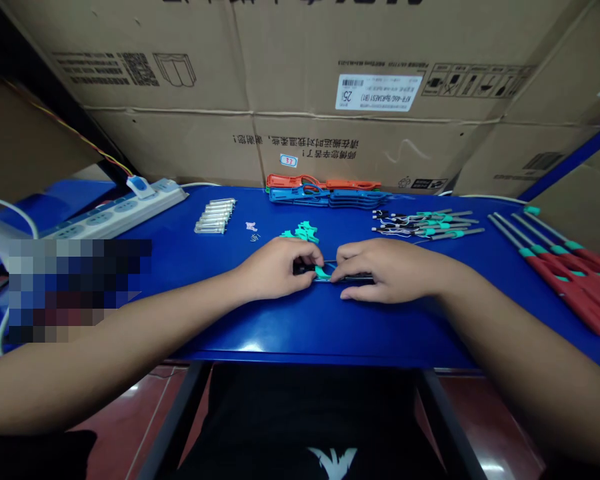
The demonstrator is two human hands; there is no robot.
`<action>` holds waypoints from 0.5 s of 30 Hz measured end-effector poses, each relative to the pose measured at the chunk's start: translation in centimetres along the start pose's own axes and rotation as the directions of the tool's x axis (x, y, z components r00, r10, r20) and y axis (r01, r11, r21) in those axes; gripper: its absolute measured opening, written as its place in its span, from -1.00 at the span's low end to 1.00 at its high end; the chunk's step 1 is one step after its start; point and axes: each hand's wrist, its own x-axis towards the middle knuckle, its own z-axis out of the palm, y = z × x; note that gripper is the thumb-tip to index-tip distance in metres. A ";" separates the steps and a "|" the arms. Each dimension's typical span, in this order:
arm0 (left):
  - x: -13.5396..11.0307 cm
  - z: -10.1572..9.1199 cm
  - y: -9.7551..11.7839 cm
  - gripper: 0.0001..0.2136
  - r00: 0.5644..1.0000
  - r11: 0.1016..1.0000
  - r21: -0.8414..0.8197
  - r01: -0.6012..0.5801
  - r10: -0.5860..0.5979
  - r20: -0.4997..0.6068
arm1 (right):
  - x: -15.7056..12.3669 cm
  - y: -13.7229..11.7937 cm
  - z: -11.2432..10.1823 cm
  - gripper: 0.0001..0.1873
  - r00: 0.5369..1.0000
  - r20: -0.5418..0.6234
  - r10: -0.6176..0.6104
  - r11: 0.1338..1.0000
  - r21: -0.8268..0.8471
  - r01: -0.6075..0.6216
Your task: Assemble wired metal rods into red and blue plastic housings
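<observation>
Both my hands rest together at the middle of the blue table (pixel 280 327). My left hand (pixel 275 268) is closed, its fingertips pinching a small teal plastic piece (pixel 323 272). My right hand (pixel 386 270) is closed on a blue handle part (pixel 330 275) that lies flat between the two hands, with a thin metal rod along it. A small heap of teal pieces (pixel 303 232) lies just behind my left hand.
Orange and blue handle halves (pixel 325 189) are stacked at the back. Finished red tools with teal collars (pixel 565 267) lie at the right, metal probes with wires (pixel 425 223) behind my right hand, clear tubes (pixel 215 217) and a power strip (pixel 115 210) at the left. Cardboard boxes (pixel 300 93) wall the rear.
</observation>
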 end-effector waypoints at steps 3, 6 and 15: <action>0.0 0.2 -0.1 -0.83 1.000 1.000 -0.015 0.020 -0.020 -0.013 | -0.3 0.8 -0.4 -0.69 0.999 -0.020 -0.047 0.996 0.073 0.049; 0.0 0.4 -0.3 -0.83 0.999 0.999 -0.019 0.027 -0.028 -0.026 | -1.4 2.4 -1.4 -0.69 0.989 -0.142 -0.032 0.995 0.090 0.045; 0.0 0.1 -0.5 -0.85 0.999 0.999 -0.025 -0.042 0.041 -0.021 | -3.0 9.1 -2.4 -0.69 0.649 -0.577 0.496 0.821 0.067 -0.567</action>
